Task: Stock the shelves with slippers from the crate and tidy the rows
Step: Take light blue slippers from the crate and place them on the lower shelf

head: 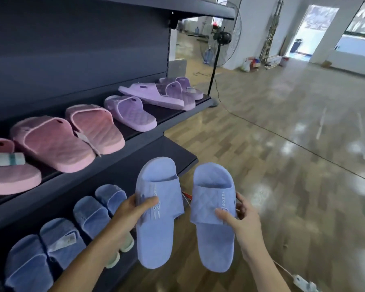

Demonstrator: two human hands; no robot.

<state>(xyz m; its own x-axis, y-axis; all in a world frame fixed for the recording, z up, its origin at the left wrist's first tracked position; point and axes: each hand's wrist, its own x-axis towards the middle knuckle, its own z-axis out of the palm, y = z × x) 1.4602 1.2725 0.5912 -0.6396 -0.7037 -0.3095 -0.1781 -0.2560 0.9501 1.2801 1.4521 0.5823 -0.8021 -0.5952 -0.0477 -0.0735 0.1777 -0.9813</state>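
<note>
I hold a pair of light blue slippers in front of the shelving, toes pointing away from me. My left hand [133, 209] grips the left blue slipper [156, 234] by its strap, thumb on top. My right hand [240, 216] grips the right blue slipper [213, 239] the same way. Both slippers hang in the air just off the lower shelf [173, 152]. That shelf carries a row of blue slippers [57, 243] at its left. The middle shelf [169, 116] holds pink slippers [53, 142] and purple slippers [131, 112]. No crate is in view.
A rolled white-and-teal item [6, 159] lies on the leftmost pink slipper. A standing fan [219, 39] is past the shelf's far end, its cable running over the wooden floor [282, 144]. A white power strip [303, 283] lies at the lower right. Boxes sit by the far wall.
</note>
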